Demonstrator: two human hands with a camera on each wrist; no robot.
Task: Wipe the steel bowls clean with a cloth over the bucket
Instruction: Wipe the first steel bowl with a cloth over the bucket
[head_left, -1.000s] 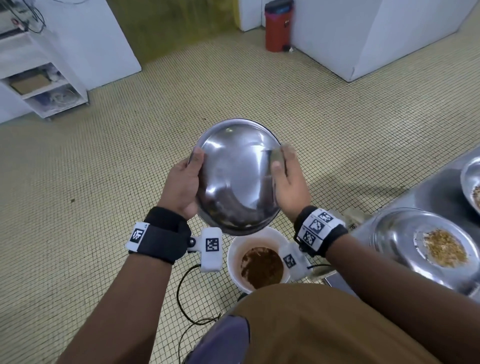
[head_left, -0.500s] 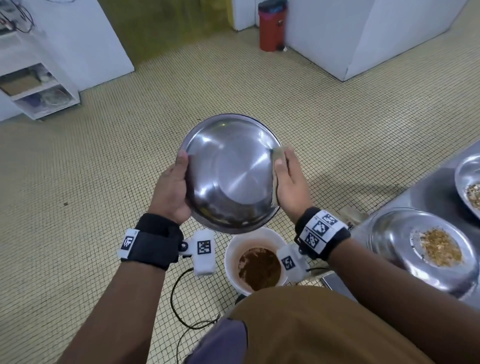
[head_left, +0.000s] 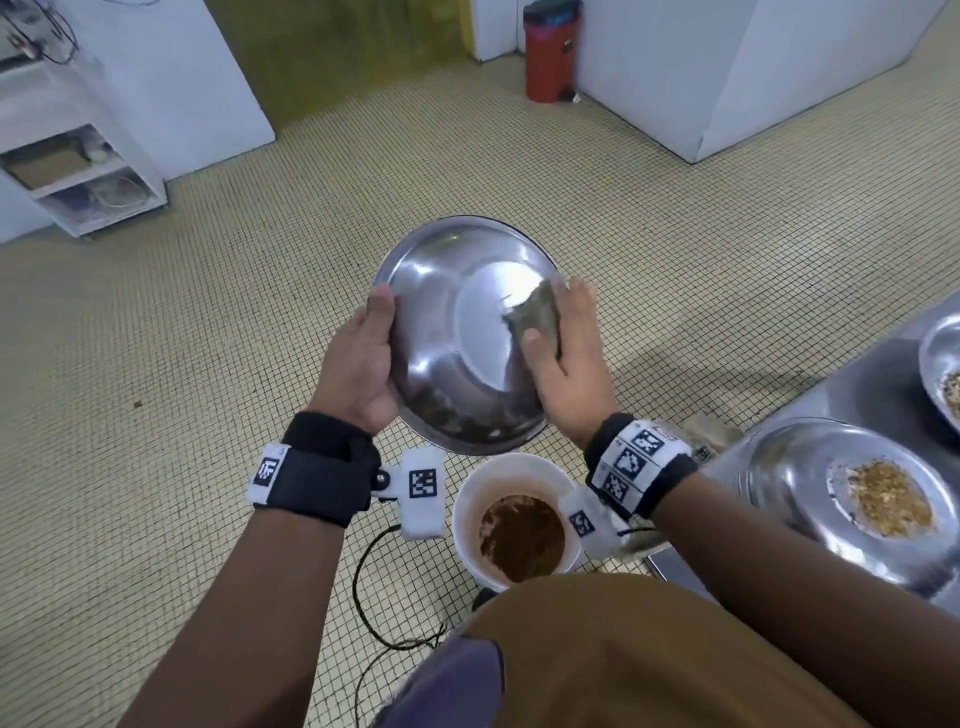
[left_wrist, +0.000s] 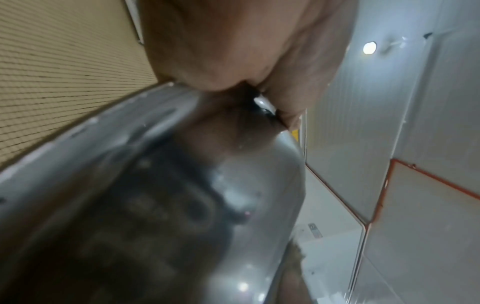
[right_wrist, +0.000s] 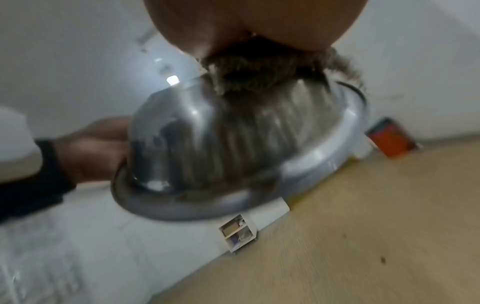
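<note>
Fingers of the right hand (head_left: 566, 358) pinch a grey-brown cloth (head_left: 535, 314) with the thumb and press it against the inner wall of a steel bowl (head_left: 457, 338), at the bowl's right side in the centre of the head view. The right wrist view shows the same cloth (right_wrist: 262, 74) bunched under the palm against the bowl's rim and wall. At the bowl's left edge the left hand (head_left: 358, 364) grips the rim, thumb hooked over the lip inside and the other fingers behind the metal, out of sight. The bowl is tilted, its mouth facing up toward the camera.

Directly below it, lower centre of the frame, a white bucket (head_left: 470, 488) stands on the tiled floor (head_left: 208, 338), holding brown residue. A black cable (head_left: 363, 582) loops on the floor beside it. At the right edge a steel tabletop (head_left: 852, 395) carries two more steel bowls, one (head_left: 779, 467) with golden crumbs inside and another (head_left: 935, 353) cut off by the frame. A red bin (head_left: 550, 52) stands at top centre, a white shelf unit (head_left: 83, 176) at upper left.
</note>
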